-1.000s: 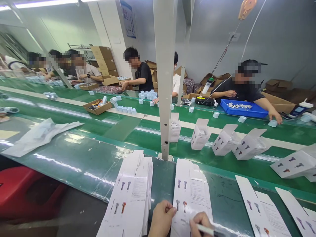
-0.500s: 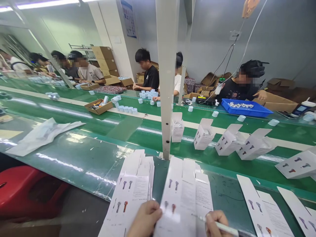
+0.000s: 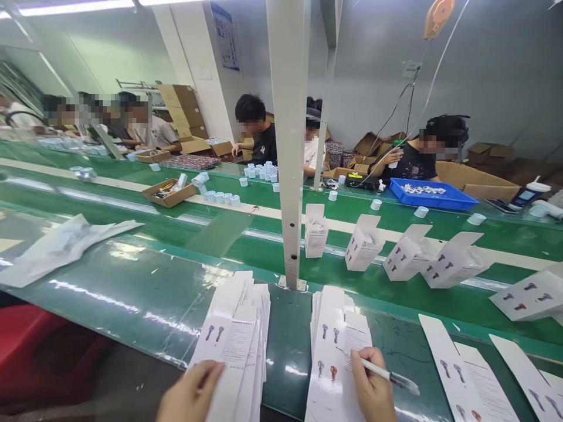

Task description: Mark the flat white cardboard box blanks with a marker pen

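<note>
My right hand [image 3: 373,388] holds a white pen [image 3: 387,375] and rests on the right stack of flat printed box blanks [image 3: 334,346], the pen lying out to the right. My left hand [image 3: 191,394] lies with fingers spread on the near end of the left stack of flat box blanks [image 3: 235,334]. Both stacks sit on the green table [image 3: 132,281] close to me, either side of a white post [image 3: 288,146].
More flat blanks [image 3: 466,369] lie at the right. Several folded open boxes [image 3: 365,241] stand on the conveyor belt behind. Small white cups [image 3: 222,196], a cardboard tray [image 3: 169,192] and a blue bin [image 3: 433,196] lie further back. Other people sit across the line. A red stool [image 3: 44,346] is at lower left.
My left hand carried a box blank from the right stack over to the left stack and now rests there. My right hand stayed on the right stack with the pen.
</note>
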`<state>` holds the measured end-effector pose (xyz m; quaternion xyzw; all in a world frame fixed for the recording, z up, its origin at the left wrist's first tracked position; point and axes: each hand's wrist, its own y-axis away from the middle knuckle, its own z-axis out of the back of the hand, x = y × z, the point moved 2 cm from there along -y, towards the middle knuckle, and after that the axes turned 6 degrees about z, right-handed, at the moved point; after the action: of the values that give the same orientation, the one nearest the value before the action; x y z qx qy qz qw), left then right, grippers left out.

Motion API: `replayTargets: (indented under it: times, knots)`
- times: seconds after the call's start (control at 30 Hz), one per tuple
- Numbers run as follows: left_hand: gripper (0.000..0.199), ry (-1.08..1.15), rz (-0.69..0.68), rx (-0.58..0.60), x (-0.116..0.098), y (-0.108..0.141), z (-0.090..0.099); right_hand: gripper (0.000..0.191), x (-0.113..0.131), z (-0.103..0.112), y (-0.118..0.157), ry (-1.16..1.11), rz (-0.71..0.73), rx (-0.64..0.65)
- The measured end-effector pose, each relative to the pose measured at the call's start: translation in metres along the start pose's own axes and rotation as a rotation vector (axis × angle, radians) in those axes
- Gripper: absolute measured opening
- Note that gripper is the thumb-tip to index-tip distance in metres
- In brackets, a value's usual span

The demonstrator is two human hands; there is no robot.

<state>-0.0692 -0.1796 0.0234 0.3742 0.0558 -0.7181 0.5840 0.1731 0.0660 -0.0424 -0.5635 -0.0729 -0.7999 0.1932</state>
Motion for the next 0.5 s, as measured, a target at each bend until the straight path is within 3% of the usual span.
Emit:
replayTargets:
  times: [0.1,0.17,0.23,0.33,0.5]
  knots:
    - [0.033,0.212,-0.083,0.266,-0.035,0.017,-0.075,0.043,0.002,-0.001,0.001,0.023,0.010,-0.071]
    - [0.023,0.281,-0.023,0.365,-0.050,0.023,-0.122,0.044,0.004,-0.004,-0.001,0.045,0.013,-0.055]
    - [0.014,0.325,0.037,0.409,-0.058,0.024,-0.155,0.045,0.008,-0.005,-0.006,0.049,0.037,-0.012]
    - [0.017,0.349,0.073,0.416,-0.062,0.023,-0.177,0.044,0.010,-0.001,-0.005,0.038,0.049,-0.018]
    - [0.022,0.334,0.077,0.441,-0.061,0.022,-0.178,0.037,0.001,-0.001,0.038,0.061,0.064,-0.106]
